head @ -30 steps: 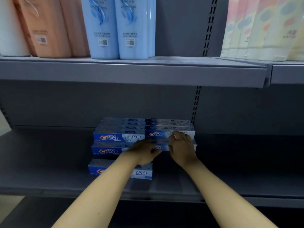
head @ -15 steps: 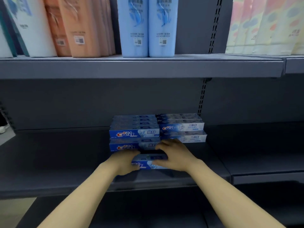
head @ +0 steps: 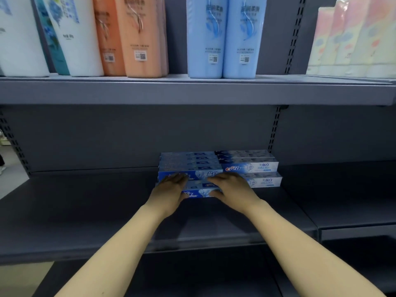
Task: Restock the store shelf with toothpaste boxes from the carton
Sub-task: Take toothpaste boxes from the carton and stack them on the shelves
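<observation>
Blue Crest toothpaste boxes point(head: 190, 162) are stacked at the back of the dark grey middle shelf point(head: 85, 211). A stack of paler blue-and-white boxes point(head: 250, 167) stands beside them on the right. One blue toothpaste box point(head: 199, 192) lies lengthwise at the front foot of the left stack. My left hand point(head: 171, 189) covers its left end, fingers reaching up onto the box above. My right hand point(head: 231, 187) lies over its right end, thumb on the front face. No carton is in view.
The upper shelf point(head: 192, 93) overhangs close above, carrying white point(head: 75, 39), orange point(head: 139, 39) and light blue bottles point(head: 222, 39) and pastel tubes point(head: 353, 39). Slotted uprights point(head: 274, 129) run down the back panel. A separate shelf section point(head: 353, 211) adjoins on the right.
The front box has slid back from the open shelf up against the foot of the left stack, with both hands moving with it. The view has shifted left.
</observation>
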A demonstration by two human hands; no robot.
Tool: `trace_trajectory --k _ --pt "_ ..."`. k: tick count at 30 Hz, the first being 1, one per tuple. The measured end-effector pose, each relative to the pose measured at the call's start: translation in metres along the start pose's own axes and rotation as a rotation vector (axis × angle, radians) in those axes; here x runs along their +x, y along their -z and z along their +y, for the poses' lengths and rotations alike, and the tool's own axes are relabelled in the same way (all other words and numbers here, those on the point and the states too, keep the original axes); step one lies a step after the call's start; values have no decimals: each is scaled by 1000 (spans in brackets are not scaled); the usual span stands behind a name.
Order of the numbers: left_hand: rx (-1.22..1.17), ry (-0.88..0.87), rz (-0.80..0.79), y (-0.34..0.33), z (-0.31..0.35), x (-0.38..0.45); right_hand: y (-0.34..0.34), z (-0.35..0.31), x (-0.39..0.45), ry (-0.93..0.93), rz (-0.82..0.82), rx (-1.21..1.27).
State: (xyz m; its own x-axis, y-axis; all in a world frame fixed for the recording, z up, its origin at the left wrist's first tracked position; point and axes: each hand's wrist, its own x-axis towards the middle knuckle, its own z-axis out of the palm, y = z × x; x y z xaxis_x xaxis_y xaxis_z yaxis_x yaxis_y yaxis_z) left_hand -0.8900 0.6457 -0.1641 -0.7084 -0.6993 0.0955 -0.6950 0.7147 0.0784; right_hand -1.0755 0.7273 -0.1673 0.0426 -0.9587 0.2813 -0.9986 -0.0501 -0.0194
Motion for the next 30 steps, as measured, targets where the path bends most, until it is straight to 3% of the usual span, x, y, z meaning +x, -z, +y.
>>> trace_trajectory --k 18,30 --pt "126 -32 -9 -18 -23 35 -38 -1 30 -136 144 -50" --pt "135 -68 -12 -23 -30 55 -51 17 42 -80 135 -11"
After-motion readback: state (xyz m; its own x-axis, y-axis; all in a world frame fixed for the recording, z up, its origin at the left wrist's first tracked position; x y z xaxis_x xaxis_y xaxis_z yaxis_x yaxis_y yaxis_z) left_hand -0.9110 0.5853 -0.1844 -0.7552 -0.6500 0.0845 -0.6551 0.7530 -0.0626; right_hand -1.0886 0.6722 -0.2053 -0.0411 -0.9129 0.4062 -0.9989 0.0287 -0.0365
